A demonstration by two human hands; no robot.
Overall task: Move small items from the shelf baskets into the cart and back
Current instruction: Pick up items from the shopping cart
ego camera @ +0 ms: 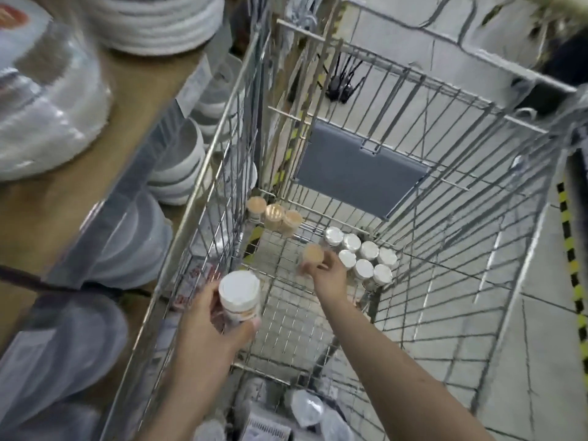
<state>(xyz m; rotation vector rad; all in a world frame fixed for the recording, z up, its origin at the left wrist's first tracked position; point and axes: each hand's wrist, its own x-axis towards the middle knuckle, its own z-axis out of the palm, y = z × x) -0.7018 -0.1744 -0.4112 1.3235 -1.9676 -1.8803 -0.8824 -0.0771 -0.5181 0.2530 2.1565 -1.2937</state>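
Two jars held over the wire cart (203,173), one per hand.

A white-lidded jar (239,296) is gripped by the left hand (203,326) above the cart's near left side, fingers curled round its body below the lid. A tan-lidded jar (313,254) is pinched by the right hand (329,278) low over the cart floor, fingertips wrapped at its sides, just beside a cluster of white-lidded jars (362,259). Three tan-lidded jars (275,214) are stood at the far left corner.
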